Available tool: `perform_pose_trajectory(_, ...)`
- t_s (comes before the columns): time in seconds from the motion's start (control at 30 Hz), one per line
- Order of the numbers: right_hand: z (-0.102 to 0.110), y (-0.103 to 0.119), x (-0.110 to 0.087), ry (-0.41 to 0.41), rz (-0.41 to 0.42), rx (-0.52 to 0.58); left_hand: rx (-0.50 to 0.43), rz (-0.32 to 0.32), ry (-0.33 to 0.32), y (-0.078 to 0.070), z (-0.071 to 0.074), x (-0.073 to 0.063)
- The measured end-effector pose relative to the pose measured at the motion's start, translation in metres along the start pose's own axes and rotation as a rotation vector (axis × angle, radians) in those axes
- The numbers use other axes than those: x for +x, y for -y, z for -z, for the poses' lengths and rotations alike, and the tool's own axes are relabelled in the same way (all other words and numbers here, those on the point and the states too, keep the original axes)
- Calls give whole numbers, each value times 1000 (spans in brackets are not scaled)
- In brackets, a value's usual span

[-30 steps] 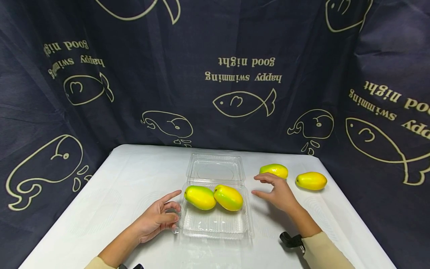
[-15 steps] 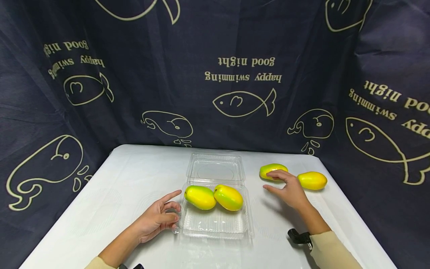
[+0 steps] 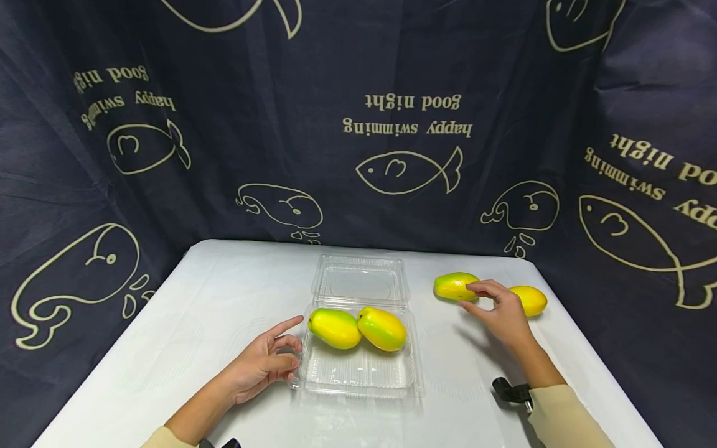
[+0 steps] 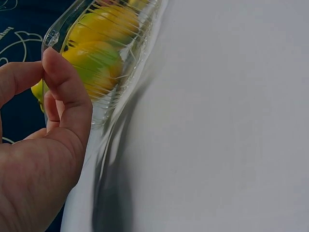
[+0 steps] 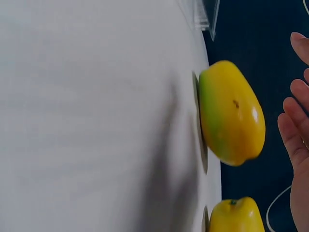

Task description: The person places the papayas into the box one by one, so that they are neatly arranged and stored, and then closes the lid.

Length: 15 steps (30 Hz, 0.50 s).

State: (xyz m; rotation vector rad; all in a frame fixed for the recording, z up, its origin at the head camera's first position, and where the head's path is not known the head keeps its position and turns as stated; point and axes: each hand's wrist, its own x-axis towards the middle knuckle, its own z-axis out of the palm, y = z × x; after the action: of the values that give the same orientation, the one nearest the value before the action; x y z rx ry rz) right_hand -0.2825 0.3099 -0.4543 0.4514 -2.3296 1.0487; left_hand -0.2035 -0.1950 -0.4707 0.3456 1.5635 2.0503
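Observation:
A clear plastic clamshell box lies with its lid folded back, and two yellow-green papayas sit side by side in its base. My left hand is at the box's left rim; in the left wrist view the thumb and a finger of that hand pinch the rim. To the right of the box lies another papaya on the table. My right hand hovers between it and the farthest-right papaya, its fingers spread and holding nothing; the right wrist view shows a gap to the fruit.
A white cloth covers the table. Behind it hangs a dark blue curtain printed with fish and words. The box lid lies toward the back of the table.
My right hand has moved rightward from beside the box, past the nearer loose papaya toward the farther one. The left hand and the box have stayed put.

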Motion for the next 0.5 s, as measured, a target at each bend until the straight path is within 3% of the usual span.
perform_pose_trajectory(0.13, 5, -7, 0, -24, -41, -21, 1, -2, 3, 0, 0, 0)
perform_pose_trajectory(0.5, 20, -23, 0, -97, -41, -78, 1, -4, 2, 1, 1, 0)
